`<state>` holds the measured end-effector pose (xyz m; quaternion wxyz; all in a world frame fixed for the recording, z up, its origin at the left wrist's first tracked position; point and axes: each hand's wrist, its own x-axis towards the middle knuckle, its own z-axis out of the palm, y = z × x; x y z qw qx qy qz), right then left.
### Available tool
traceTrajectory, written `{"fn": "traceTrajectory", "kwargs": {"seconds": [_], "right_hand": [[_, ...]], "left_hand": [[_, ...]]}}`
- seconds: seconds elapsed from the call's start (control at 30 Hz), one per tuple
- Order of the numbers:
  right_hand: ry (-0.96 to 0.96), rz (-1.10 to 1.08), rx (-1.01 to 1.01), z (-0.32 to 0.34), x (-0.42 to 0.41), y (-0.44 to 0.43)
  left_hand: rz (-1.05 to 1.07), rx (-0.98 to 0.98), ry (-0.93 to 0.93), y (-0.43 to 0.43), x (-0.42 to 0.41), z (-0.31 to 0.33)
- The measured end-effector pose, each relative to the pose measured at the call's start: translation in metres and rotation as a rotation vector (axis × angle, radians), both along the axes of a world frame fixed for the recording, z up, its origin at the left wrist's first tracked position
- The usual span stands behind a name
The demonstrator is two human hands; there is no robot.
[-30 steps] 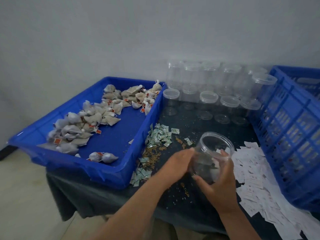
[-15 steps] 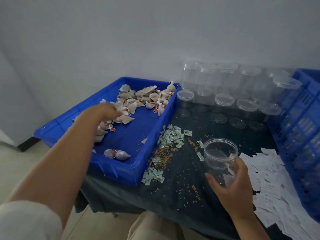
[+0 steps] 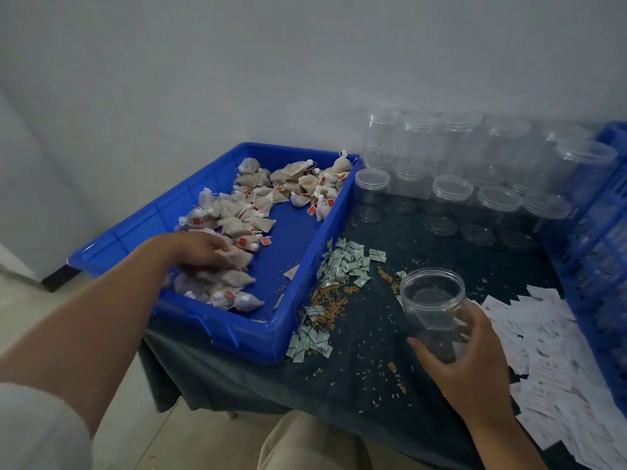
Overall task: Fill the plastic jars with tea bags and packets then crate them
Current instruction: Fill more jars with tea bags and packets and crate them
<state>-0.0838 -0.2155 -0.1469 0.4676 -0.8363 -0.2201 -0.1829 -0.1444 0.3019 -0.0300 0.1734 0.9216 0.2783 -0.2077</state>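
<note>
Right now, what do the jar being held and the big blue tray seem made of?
Jar: clear glossy plastic; you see straight through its wall. Blue tray: probably rigid moulded plastic, smooth with slight sheen, judging by its ribbed walls and thick rim.

Stock stands at one shallow blue plastic tray [image 3: 244, 337], one blue slatted crate [image 3: 590, 239], roughly twelve clear round plastic jars [image 3: 453, 191], and dozens each of beige tea bags [image 3: 237, 225], green-white packets [image 3: 349, 262] and white paper slips [image 3: 549, 354].

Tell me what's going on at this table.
A person is filling jars. The left hand reaches into the blue tray, with its fingers on the tea bags; whether it grips any is unclear. The right hand holds an open plastic jar with no tea bags inside. Other clear jars stand behind it.
</note>
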Motion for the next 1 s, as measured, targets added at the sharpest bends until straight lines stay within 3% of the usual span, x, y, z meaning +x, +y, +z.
{"fn": "traceTrajectory", "kwargs": {"seconds": [0.17, 0.3, 0.5, 0.67, 0.87, 1.0], "right_hand": [[-0.066, 0.068, -0.156, -0.002, -0.003, 0.001], [-0.090, 0.078, -0.196, -0.003, -0.006, -0.002], [-0.136, 0.082, -0.207, -0.003, -0.004, -0.001], [-0.149, 0.073, -0.189, -0.003, -0.005, -0.001], [-0.155, 0.086, -0.182, -0.001, -0.007, 0.000], [-0.141, 0.103, -0.177, 0.001, -0.009, 0.000]], "left_hand": [[-0.320, -0.080, -0.065, -0.064, 0.012, 0.006], [-0.400, 0.065, -0.237, -0.090, 0.026, -0.003], [-0.147, 0.081, -0.541, -0.089, 0.024, -0.001], [0.034, 0.009, -0.812, -0.099, 0.023, 0.041], [-0.007, -0.201, -0.892, -0.149, 0.019, 0.090], [-0.159, -0.364, -0.835, -0.196, 0.020, 0.110]]}}
